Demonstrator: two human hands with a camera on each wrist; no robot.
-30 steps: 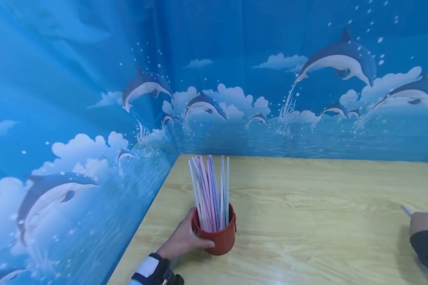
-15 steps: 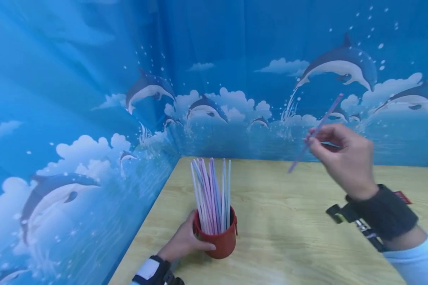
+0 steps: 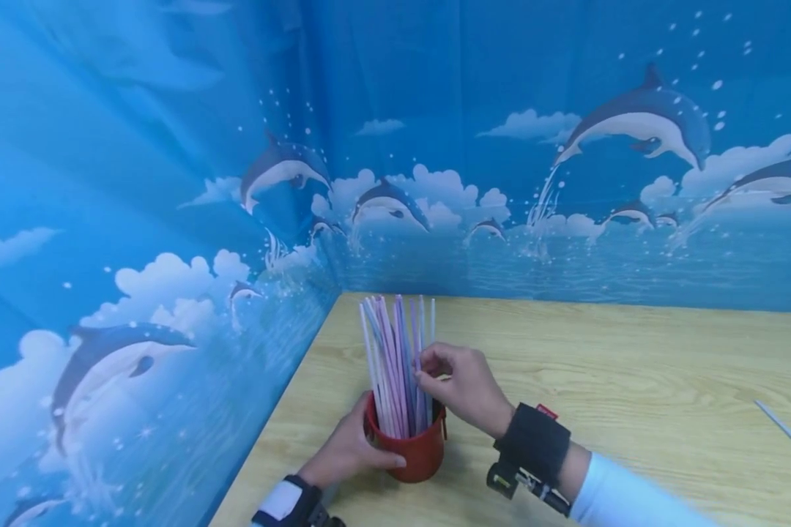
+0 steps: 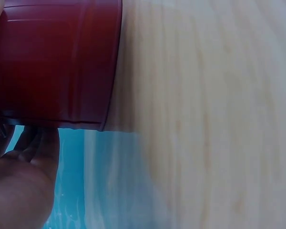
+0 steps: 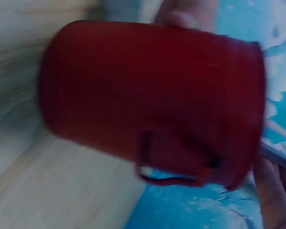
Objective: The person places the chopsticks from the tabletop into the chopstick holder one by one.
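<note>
A red cup [image 3: 420,461] with a small side handle [image 5: 171,180] stands upright on the table, filled with thin pink, purple and pale blue straws [image 3: 385,366]. My left hand [image 3: 351,452] grips the cup from its left side, thumb across the front and the other fingers behind it. At the right of the bundle, my right hand [image 3: 463,382] pinches a purple straw [image 3: 414,333] between thumb and fingertips. This straw's lower end is down inside the cup, hidden by its wall. In the right wrist view the fingers [image 5: 271,195] are just past the rim.
A single pale straw [image 3: 784,430] lies on the wood-grain table [image 3: 600,366] at the far right. Blue sheeting [image 3: 501,183] printed with dolphins rises behind the table and along its left edge.
My right hand has come from the far right, through the air, to the cup with the purple straw, which now stands among the others. My left hand keeps its grip on the cup.
</note>
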